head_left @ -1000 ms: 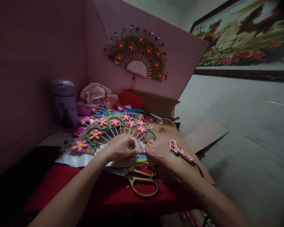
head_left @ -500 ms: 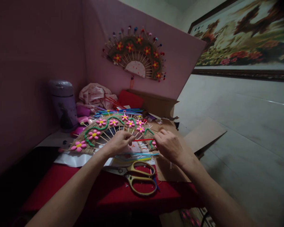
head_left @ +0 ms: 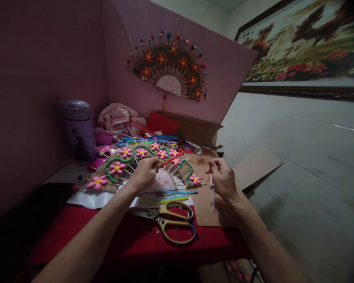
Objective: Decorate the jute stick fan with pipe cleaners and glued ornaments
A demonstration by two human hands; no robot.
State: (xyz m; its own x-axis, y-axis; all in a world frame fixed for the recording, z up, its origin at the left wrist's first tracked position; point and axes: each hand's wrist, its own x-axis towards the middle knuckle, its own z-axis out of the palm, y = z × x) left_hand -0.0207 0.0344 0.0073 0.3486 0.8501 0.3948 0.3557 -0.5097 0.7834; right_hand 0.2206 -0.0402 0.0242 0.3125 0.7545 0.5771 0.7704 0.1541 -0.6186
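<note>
Pinched in my left hand [head_left: 146,173] is one end of a red strip [head_left: 172,158], which slants up to the right above a fan-shaped craft piece [head_left: 149,148] with pink flowers and green wavy trim. My right hand [head_left: 223,179] is apart from the strip, over the brown cardboard [head_left: 205,212], its fingers curled; whether anything is between them is too small to tell. A thin pale tool [head_left: 213,198] shows just below its fingers. Scissors with gold handles [head_left: 177,232] lie in front of the fan, beside light blue and yellow strips [head_left: 165,199].
A purple tumbler [head_left: 79,133] stands at the left, near pink cloth [head_left: 119,120]. Blue strips [head_left: 162,138] lie behind the fan. A finished fan [head_left: 169,68] with orange flowers hangs on the pink panel. The red table's front edge [head_left: 129,255] is near me.
My right hand has let go of the red strip and moved right. The strip's free end has swung upward. My left hand has shifted slightly left and up, still holding the strip.
</note>
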